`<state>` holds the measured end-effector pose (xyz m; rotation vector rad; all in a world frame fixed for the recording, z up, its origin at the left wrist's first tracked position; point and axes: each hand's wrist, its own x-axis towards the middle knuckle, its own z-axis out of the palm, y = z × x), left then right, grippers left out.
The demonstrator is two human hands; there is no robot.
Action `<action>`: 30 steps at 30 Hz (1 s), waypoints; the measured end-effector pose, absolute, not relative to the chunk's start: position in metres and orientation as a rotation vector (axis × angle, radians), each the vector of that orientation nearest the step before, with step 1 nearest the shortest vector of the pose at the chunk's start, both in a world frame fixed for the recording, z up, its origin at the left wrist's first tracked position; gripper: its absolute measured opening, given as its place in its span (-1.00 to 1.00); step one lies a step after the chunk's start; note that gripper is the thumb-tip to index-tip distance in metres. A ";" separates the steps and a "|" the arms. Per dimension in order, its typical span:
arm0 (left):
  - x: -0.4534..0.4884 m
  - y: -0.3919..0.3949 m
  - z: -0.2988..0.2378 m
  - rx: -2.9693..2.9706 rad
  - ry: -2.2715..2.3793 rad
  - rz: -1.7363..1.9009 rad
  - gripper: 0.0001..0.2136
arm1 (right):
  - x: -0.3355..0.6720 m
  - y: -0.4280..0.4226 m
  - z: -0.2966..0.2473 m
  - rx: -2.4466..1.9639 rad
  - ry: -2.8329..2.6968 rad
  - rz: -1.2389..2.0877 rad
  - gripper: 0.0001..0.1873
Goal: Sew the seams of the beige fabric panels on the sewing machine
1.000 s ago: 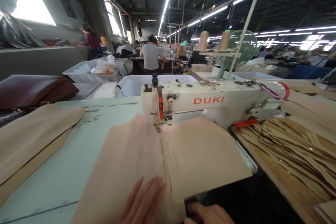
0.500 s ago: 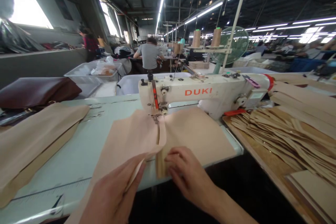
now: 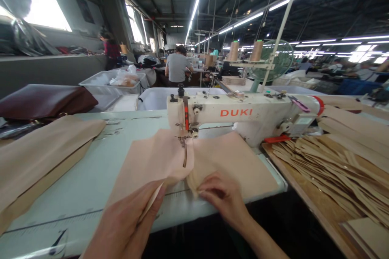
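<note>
A pale pinkish-beige material panel [image 3: 146, 158] lies on the sewing machine bed, its inner edge under the presser foot [image 3: 182, 141]. My left hand [image 3: 130, 206] is closed on the near edge of this panel, thumb on one side and fingers on the other, lifting it off the table. To the right, a tan panel [image 3: 231, 162] spreads flat below the machine arm. My right hand [image 3: 223, 194] pinches the near end of a narrow tan strip [image 3: 192, 182], which bends towards the fingertips. A short brown strip [image 3: 185, 156] shows just in front of the foot.
The white sewing machine [image 3: 212, 109] spans the table's back. Stacked beige panels [image 3: 45, 158] and a maroon leather piece [image 3: 45, 101] lie left. Many tan strips [image 3: 316, 166] cover a wooden board [image 3: 304, 194] on the right. Another person [image 3: 178, 66] sits farther back.
My right hand has drawn the strip's near end slightly up and inward, so it now bends instead of lying straight. My left hand keeps its hold. The view has shifted slightly.
</note>
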<state>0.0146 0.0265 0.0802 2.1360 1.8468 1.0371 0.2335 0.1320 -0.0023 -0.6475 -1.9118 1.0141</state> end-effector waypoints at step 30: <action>0.038 0.027 0.007 3.229 1.555 0.679 -0.70 | 0.249 0.112 -0.012 -0.437 -2.430 0.386 -0.84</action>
